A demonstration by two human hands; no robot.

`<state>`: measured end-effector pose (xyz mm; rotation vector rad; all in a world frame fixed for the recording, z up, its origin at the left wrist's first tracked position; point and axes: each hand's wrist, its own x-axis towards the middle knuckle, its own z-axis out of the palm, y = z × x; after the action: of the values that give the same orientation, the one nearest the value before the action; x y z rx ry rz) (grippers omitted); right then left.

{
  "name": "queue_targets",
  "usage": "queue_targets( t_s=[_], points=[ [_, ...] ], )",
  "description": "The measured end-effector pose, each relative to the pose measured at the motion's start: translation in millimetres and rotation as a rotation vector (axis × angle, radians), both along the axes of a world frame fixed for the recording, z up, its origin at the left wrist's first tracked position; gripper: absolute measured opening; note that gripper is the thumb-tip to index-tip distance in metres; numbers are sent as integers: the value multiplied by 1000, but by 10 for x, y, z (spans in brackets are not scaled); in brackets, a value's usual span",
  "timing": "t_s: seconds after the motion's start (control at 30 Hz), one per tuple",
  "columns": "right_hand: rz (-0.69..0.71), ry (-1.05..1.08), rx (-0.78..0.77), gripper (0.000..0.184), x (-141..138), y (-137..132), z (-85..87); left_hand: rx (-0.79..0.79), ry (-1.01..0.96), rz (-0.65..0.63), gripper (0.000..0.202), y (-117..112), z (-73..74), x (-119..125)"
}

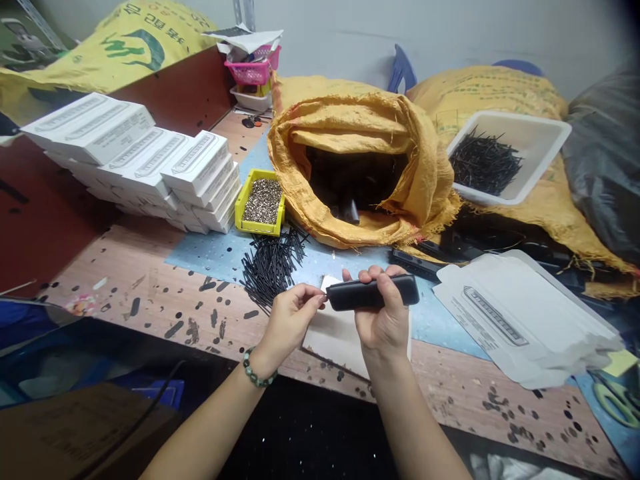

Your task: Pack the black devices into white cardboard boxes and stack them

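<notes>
My right hand is wrapped round a long black case with rounded ends, held level above a white sheet on the table. At the case's left end, my left hand is closed in a pinch. What lies between its fingertips is too small to make out. Close to the left hand is a loose pile of thin black strips. Behind that pile stands a yellow bin full of small shiny metal parts.
A large orange woven sack gapes open behind my hands, with dark things inside. White boxes are stacked at left. Flattened white cartons lie at right, near green-handled scissors. A white tub holds more black strips.
</notes>
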<state>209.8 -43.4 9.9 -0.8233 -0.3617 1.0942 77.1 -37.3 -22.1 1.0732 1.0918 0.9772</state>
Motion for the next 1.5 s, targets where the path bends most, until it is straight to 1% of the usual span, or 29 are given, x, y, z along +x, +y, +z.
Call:
queue_targets(
  t_s=[0.1,0.2,0.27,0.3,0.37,0.4,0.47,0.5,0.53,0.63,0.67,0.73,0.8,0.83,0.87,0.9,0.93,0.97,1.0,1.07,1.13,1.2,1.27,1.33,1.37,1.4,1.43,1.47,1.5],
  points=[
    [-32,-31,-19,26,-29,-13,6,32,-1,9,12,-26,-15,29],
    [-119,-28,-20,25,-57,-43,-22,60,-34,22,13,-53,-52,81],
    [-134,-46,-12,23,-39,-92,-27,65,-13,-35,14,-58,-71,91],
    [-107,-82,-6,22,-11,-126,-18,69,13,-93,14,-51,-77,81],
    [-30,-226,42,20,86,-203,16,91,83,-214,13,-17,-82,24],
    [-28,-324,94,21,149,-239,29,104,121,-243,15,9,-82,-19],
    [-86,-532,202,23,273,-283,6,123,191,-202,26,72,-79,-115],
    [-97,-636,221,23,321,-286,-43,124,217,-156,30,102,-75,-158],
    [-64,-729,200,21,353,-275,-116,122,238,-115,31,127,-69,-193],
    [228,-878,-29,15,384,-184,-391,156,288,-116,27,148,-41,-230],
    [284,-886,-93,18,400,-150,-462,173,304,-134,26,137,-32,-226],
    [314,-918,-150,30,510,-112,-524,200,339,-148,26,103,-27,-214],
    [217,-1071,-185,45,773,-149,-497,205,371,-142,26,72,-42,-218],
    [111,-1199,-247,51,960,-201,-469,200,384,-139,26,62,-55,-226],
    [-26,-1343,-341,54,1175,-273,-443,195,392,-139,26,57,-68,-237],
    [-193,-1504,-502,58,1404,-360,-427,188,395,-141,26,57,-79,-247],
    [-287,-1648,-686,67,1633,-454,-422,181,393,-145,25,59,-85,-254],
    [-313,-1762,-837,72,1849,-548,-428,175,388,-152,25,62,-86,-255],
    [-304,-1855,-942,71,2042,-634,-440,172,379,-161,26,64,-81,-248],
    [-291,-1973,-1034,57,2328,-764,-454,166,354,-184,25,52,-54,-211],
    [-325,-2002,-1007,40,2455,-821,-421,155,307,-207,24,12,-16,-133],
    [-391,-1959,-946,32,2398,-810,-333,116,230,-249,23,-55,19,-7],
    [-459,-1896,-803,29,2132,-760,-222,43,102,-326,26,-130,40,170],
    [-473,-1843,-524,23,1683,-706,-118,-25,-75,-396,45,-178,44,370],
    [-413,-1821,-343,20,1419,-684,-73,-55,-180,-404,59,-184,42,460],
    [-292,-1803,-142,19,1155,-666,-30,-85,-289,-384,69,-177,42,530],
    [-103,-1784,56,22,910,-650,11,-114,-394,-336,73,-158,45,571],
    [114,-1765,196,26,702,-632,51,-141,-485,-282,71,-133,55,581],
    [237,-1722,291,32,540,-610,90,-158,-550,-244,65,-104,74,557]
  ],
)
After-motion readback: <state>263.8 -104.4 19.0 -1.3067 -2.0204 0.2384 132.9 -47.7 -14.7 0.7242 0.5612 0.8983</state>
